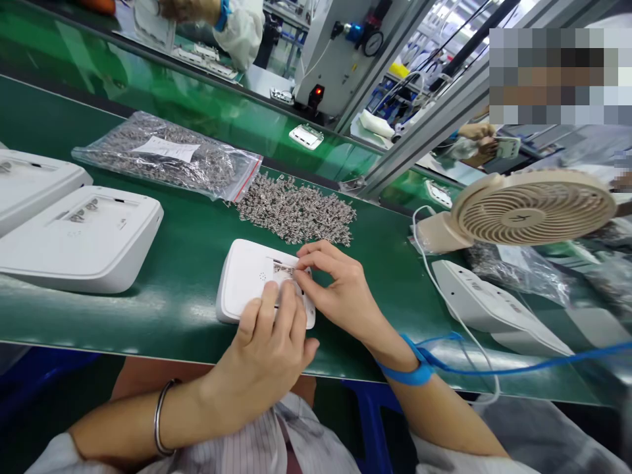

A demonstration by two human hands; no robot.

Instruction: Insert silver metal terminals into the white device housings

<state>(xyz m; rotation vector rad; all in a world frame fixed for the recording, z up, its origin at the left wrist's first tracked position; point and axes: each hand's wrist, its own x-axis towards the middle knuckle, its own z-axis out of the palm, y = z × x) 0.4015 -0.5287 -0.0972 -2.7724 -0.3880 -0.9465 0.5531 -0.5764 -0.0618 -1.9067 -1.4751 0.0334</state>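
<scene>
A white plastic housing (241,280) lies on the green work surface in front of me, its recessed compartment facing up. Small shiny metal contacts (282,268) show inside that recess. My left hand (274,336) rests over the housing's near side, fingers stretched out and touching it around the recess. At the recess's right end, my right hand (336,283) has thumb and index finger pinched together beside the metal contacts; whatever is between the fingertips is hidden. Just beyond the housing spreads a pile of small metal spring-like pieces (296,210).
A clear bag of metal pieces (168,155) lies behind the pile. Larger white housings (79,237) stand left, more white housings (494,306) right. A beige fan (533,210) and its white cable stand right. A blue wrist cord (518,370) trails rightward. Co-workers' hands (478,135) appear across the conveyor.
</scene>
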